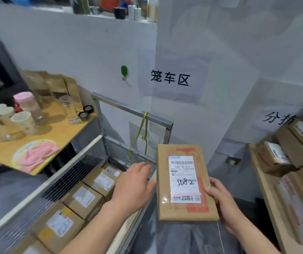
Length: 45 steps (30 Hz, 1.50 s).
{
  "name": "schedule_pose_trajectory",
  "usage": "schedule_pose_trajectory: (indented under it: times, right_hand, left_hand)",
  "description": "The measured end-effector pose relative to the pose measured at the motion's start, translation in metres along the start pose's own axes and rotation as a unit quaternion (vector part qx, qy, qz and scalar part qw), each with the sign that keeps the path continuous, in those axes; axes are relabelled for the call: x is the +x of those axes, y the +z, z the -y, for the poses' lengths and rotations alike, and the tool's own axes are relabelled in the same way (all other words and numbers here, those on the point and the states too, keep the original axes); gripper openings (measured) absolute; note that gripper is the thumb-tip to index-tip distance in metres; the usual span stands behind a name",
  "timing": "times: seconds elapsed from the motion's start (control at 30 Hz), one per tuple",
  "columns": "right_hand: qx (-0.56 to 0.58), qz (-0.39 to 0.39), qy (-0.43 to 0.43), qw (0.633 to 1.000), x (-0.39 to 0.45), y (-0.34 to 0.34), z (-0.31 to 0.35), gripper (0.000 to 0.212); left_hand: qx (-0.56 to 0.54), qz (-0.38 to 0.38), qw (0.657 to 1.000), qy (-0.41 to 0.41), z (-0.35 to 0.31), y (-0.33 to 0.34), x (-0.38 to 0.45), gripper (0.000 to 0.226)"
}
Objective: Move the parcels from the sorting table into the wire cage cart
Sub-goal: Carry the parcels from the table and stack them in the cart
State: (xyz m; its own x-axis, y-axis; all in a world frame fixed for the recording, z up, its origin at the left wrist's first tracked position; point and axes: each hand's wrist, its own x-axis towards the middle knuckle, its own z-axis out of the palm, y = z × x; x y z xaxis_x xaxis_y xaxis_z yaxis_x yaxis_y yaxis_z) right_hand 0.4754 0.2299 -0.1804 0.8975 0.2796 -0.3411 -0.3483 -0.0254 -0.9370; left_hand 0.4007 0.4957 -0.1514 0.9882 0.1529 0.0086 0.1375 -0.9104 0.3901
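A flat brown parcel (181, 151) with a white shipping label and orange print is held in the air at centre, label up. My right hand (224, 204) grips its near right edge, thumb on top. My left hand (134, 184) hovers beside the parcel's left edge with fingers straight, above the wire cage cart (70, 173). Inside the cart several brown labelled parcels (82, 198) lie in a row. More brown parcels (279, 158) are stacked on the sorting table (262, 182) at the right.
A wooden side table (55, 132) at the left carries cups, glasses, a pink bottle and a pink cloth. A green cord (143, 129) hangs from the cart's back rail. White walls with paper signs stand behind.
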Motion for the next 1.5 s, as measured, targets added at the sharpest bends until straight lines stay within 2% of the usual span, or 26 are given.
schedule_pose_trajectory:
  times: [0.4,0.5,0.77,1.03,1.17,1.5]
  right_hand:
    - [-0.042,0.149,0.059,0.986,0.116,0.066,0.006,0.081]
    - [-0.041,0.188,0.064,0.979,0.15,0.075,0.012,0.095]
    - [-0.062,0.286,0.074,0.953,0.217,0.095,0.034,0.057]
    - [-0.092,0.333,0.098,0.933,0.252,0.123,0.026,0.056]
    - [-0.108,0.334,0.107,0.93,0.263,0.14,0.018,0.05]
    - [-0.141,0.318,0.106,0.932,0.285,0.194,0.009,0.052]
  left_hand:
    - [0.012,-0.008,0.986,-0.169,0.053,-0.004,0.016,0.049]
    - [0.017,-0.013,0.976,-0.218,0.052,-0.006,0.026,0.046]
    - [0.014,-0.028,0.948,-0.317,0.043,0.0,0.049,0.052]
    - [-0.002,-0.016,0.925,-0.38,0.057,0.012,0.052,0.05]
    - [-0.01,-0.006,0.922,-0.388,0.078,0.018,0.053,0.05]
    - [-0.038,0.0,0.926,-0.375,0.147,0.013,0.062,0.052]
